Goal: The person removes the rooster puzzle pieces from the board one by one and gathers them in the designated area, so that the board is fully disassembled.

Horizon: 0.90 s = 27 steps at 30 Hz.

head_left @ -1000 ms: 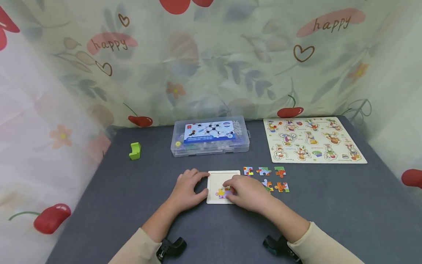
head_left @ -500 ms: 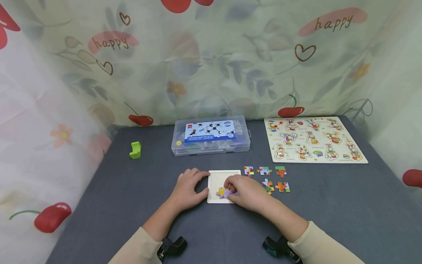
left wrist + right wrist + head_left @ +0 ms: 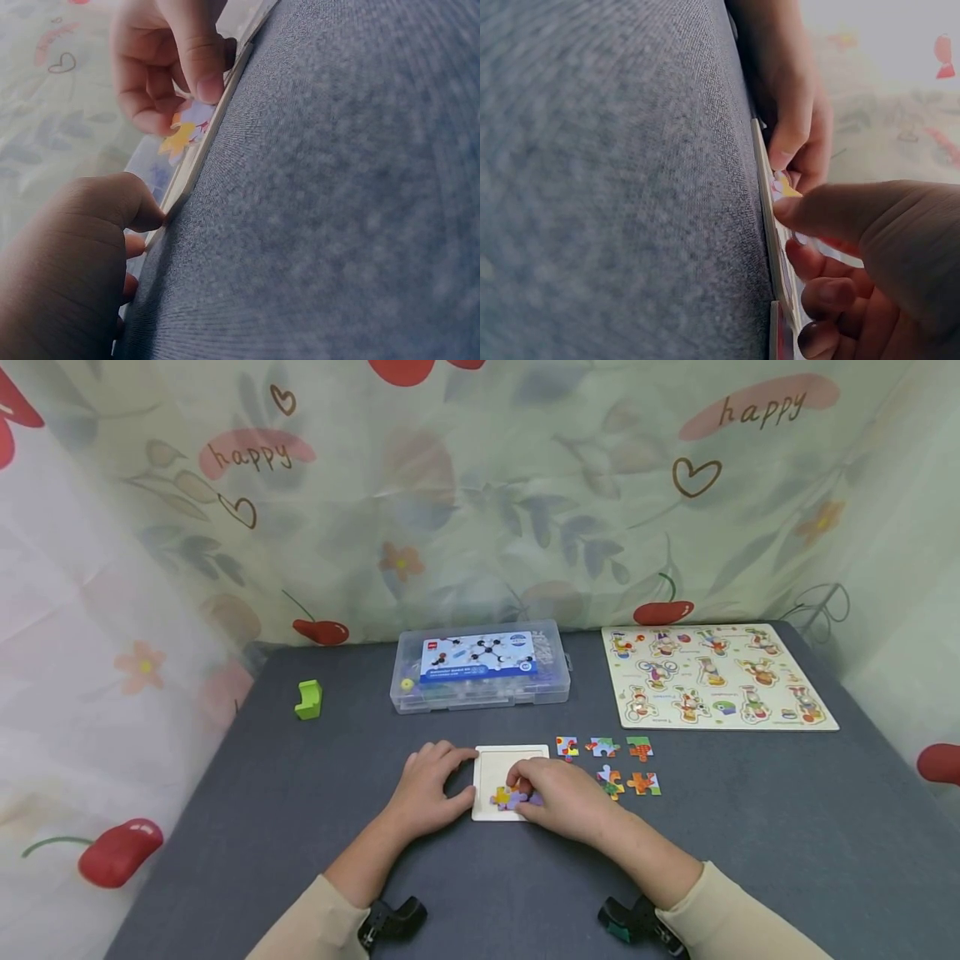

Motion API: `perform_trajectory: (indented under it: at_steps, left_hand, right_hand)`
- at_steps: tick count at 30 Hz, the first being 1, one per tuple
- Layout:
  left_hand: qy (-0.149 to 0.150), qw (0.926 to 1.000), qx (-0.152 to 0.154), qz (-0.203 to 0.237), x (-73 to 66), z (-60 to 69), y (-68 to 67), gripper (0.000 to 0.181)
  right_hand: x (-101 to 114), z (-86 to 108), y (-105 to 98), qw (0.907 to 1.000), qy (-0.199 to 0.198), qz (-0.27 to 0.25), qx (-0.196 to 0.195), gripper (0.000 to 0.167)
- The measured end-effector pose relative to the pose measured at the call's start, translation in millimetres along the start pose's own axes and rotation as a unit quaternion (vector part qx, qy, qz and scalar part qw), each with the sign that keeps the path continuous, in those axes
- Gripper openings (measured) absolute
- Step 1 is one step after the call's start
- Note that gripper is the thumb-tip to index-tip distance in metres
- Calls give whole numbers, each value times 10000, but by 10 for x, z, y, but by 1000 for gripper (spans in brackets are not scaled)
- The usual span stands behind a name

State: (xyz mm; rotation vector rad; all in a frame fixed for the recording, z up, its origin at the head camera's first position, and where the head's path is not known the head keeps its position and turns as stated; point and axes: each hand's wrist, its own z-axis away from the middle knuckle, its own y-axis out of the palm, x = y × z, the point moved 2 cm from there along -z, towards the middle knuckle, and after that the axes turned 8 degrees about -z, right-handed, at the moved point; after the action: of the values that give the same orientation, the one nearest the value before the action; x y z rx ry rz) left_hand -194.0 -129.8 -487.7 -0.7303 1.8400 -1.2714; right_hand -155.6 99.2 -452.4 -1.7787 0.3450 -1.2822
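A small cream puzzle tray (image 3: 497,763) lies in the middle of the table. Joined yellow and purple jigsaw pieces (image 3: 504,797) sit along its lower part. My left hand (image 3: 431,793) rests at the tray's left side, index fingertip by the upper corner and thumb against the edge. Over the lower right of the tray, my right hand (image 3: 566,799) pinches a jigsaw piece between thumb and curled fingers, which largely hide it. Yellow and purple jigsaw pieces (image 3: 180,139) show beneath the right fingertips in the left wrist view.
Several loose jigsaw pieces (image 3: 602,747) lie right of the tray in two rows. Behind stand a clear plastic case (image 3: 480,695) with a molecule label and, to its right, a picture peg board (image 3: 682,672). A green block (image 3: 308,700) is at the far left.
My right fingers shift slightly over the pieces, and a bit more purple shows beside the fingertips. The left hand stays against the tray.
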Motion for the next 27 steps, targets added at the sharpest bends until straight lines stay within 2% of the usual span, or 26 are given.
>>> perform_trajectory:
  at_steps: [8, 12, 16, 21, 27]
  left_hand:
    - [16, 10000, -37, 15, -5, -2, -17, 45]
    - [51, 9999, -100, 8, -15, 6, 2, 45]
    - [88, 9999, -127, -41, -26, 9, 13, 45]
    - [27, 10000, 24, -64, -27, 7, 19, 46]
    - [29, 10000, 12, -35, -11, 3, -14, 46]
  right_hand:
    - [77, 17, -55, 9990, -269, 340, -114, 27]
    - [124, 43, -147, 9987, -244, 409, -195, 27]
    - [157, 94, -283, 9982, -329, 304, -405, 24]
    - [172, 191, -461, 9956, -546, 116, -752, 23]
    - [137, 351, -666, 9952, -598, -22, -780, 23]
